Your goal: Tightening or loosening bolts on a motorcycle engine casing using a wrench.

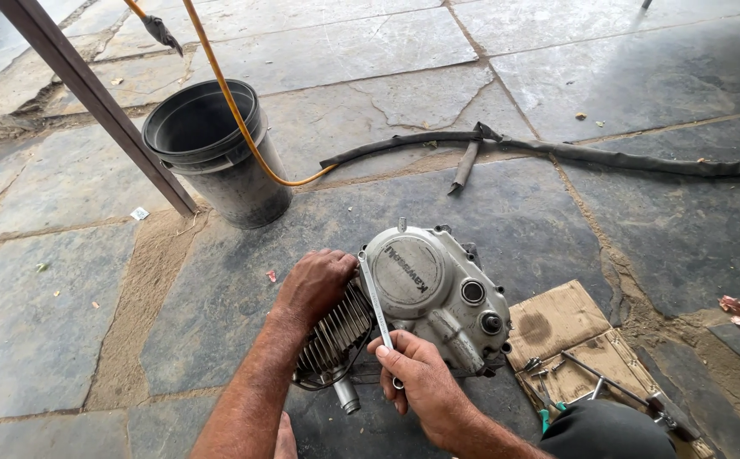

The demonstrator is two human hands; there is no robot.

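Two hands worked one engine (433, 293) on the stone floor (64, 280). We pressed our left hand (317, 285) on its finned edge; our right hand (416, 378) clamped a wrench (376, 302). Cardboard (557, 319) touched its right side; bucket (212, 153) stood well apart.

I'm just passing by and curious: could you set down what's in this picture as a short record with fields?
Place: grey stone-slab floor
Main thing: silver metal engine with round side cover, finned cylinder toward the left
Left hand: rests on the engine's fins
Right hand: grips a slim silver metal spanner lying against the cover
Nearby: black plastic bucket, orange hose, black rubber tube, torn brown cardboard with tools
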